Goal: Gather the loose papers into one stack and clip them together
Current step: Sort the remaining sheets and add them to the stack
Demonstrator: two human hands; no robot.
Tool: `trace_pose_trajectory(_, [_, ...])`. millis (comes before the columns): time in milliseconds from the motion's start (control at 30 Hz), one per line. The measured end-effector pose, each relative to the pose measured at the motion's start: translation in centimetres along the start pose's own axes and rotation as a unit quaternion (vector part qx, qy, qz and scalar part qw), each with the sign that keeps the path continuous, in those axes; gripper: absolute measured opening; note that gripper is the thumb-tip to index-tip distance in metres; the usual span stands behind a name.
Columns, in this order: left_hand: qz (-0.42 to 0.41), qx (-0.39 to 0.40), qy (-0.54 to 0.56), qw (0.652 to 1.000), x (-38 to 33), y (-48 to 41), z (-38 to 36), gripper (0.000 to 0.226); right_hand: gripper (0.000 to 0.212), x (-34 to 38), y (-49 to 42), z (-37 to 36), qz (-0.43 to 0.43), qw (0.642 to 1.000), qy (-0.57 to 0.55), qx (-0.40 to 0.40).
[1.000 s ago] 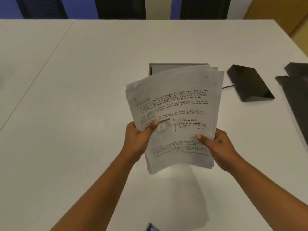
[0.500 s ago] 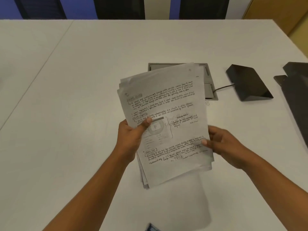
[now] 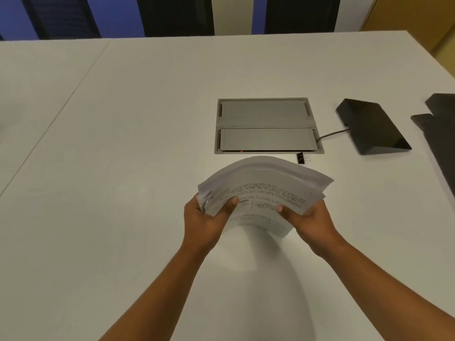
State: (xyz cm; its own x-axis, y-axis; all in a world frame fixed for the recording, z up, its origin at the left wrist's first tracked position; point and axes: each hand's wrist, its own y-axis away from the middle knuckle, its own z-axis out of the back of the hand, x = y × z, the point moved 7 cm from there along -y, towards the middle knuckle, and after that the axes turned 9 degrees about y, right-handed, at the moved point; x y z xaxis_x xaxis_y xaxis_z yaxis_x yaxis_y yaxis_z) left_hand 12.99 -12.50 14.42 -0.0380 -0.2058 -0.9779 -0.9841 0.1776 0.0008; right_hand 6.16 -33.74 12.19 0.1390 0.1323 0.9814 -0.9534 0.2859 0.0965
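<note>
Both hands are closed on the stack of papers [image 3: 264,193]: the left hand [image 3: 208,220] pinches its left edge with the thumb across the top sheet and the fingers hidden beneath, and the right hand [image 3: 310,223] clamps the right edge the same way. The stack hangs in the air above the white table [image 3: 123,168], near its middle and just in front of the grey cable hatch [image 3: 267,125], with its far end bowed over and drooping away from the person.

The gathering part looks done, as far as one can judge: no stray sheet shows anywhere on the table, and everything with handwriting on it sits in the one bundle. The edges are not square, though. They fan out in steps along the right side and at the left corner (a tap on the tabletop would probably settle them).

The clipping is all still to do. The binder clip [image 3: 302,158] lies untouched on the table, just beside the near right corner of the hatch and a little beyond the far edge of the papers, apart from both hands. A hand will have to let go of the stack to fetch it, so the other must hold the bundle alone or lay it flat first. The black wedge-shaped device [image 3: 371,129] and its cable sit well to the right, clear of all this.
</note>
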Motion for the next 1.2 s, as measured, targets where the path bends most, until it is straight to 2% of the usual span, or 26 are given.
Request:
trace_pose_trajectory(167, [-0.042,-0.012,-0.020,0.999,-2.7,0.1,0.2,0.030,0.036,1.0,0.2,0.4,0.010,1.000,0.005,0.011])
trace_pose_trajectory(267, [-0.077,0.010,-0.009,0.997,-4.6,-0.4,0.2,0.036,0.032,2.2,0.0,0.6,0.026,1.000,0.008,0.014])
trace_pose_trajectory(333, [-0.076,0.035,0.012,0.996,-5.0,-0.7,-0.2,0.040,0.031,2.8,0.0,0.7,0.033,0.999,0.011,0.011])
trace_pose_trajectory(433, [-0.073,0.065,0.036,0.995,-5.0,-1.2,-1.1,0.025,0.037,3.0,0.2,0.8,0.021,0.999,0.026,-0.007])
trace_pose_trajectory(567, [-0.036,0.075,0.083,0.993,-4.6,-1.8,-1.1,0.040,0.040,2.4,0.7,1.0,-0.003,0.999,0.027,-0.029])
trace_pose_trajectory(667, [-0.013,0.060,0.052,0.997,-4.5,-2.6,-0.5,0.033,0.041,2.1,0.6,1.0,-0.009,0.999,0.042,-0.030])
trace_pose_trajectory(800, [-0.021,0.084,0.015,0.996,-4.5,-3.9,-0.4,0.033,0.045,1.3,-0.2,0.6,-0.008,0.999,0.033,0.003])
trace_pose_trajectory(833, [-0.034,0.096,0.016,0.995,-4.5,-4.3,-0.1,0.043,0.046,1.0,-0.5,0.4,-0.012,0.999,0.028,0.011])
trace_pose_trajectory(900, [-0.048,0.137,0.014,0.989,-3.7,-4.8,0.6,0.076,0.050,0.3,-0.9,0.2,-0.019,0.999,0.030,0.027])
trace_pose_trajectory(933, [-0.043,0.151,-0.003,0.988,-3.2,-4.9,0.9,0.083,0.052,-0.2,-1.1,0.1,-0.025,0.998,0.033,0.039])
trace_pose_trajectory(967, [-0.033,0.157,-0.032,0.987,-2.5,-4.9,1.2,0.080,0.051,-0.8,-1.3,0.1,-0.035,0.997,0.039,0.050])
trace_pose_trajectory(1033, [0.005,0.151,-0.097,0.984,-0.7,-4.9,1.5,0.051,0.047,-2.5,-1.4,0.2,-0.065,0.995,0.040,0.058])
trace_pose_trajectory(1100, [0.027,0.131,-0.131,0.982,0.4,-4.8,1.6,0.027,0.050,-4.1,-1.0,0.5,-0.091,0.995,0.031,0.029])
trace_pose_trajectory(1167, [0.033,0.093,-0.121,0.988,0.4,-4.7,1.4,0.025,0.071,-5.8,0.0,1.2,-0.132,0.988,0.063,-0.040])
trace_pose_trajectory(1200, [0.046,0.058,-0.092,0.993,0.4,-4.5,1.5,0.027,0.084,-6.6,1.0,1.5,-0.183,0.978,0.064,-0.084])
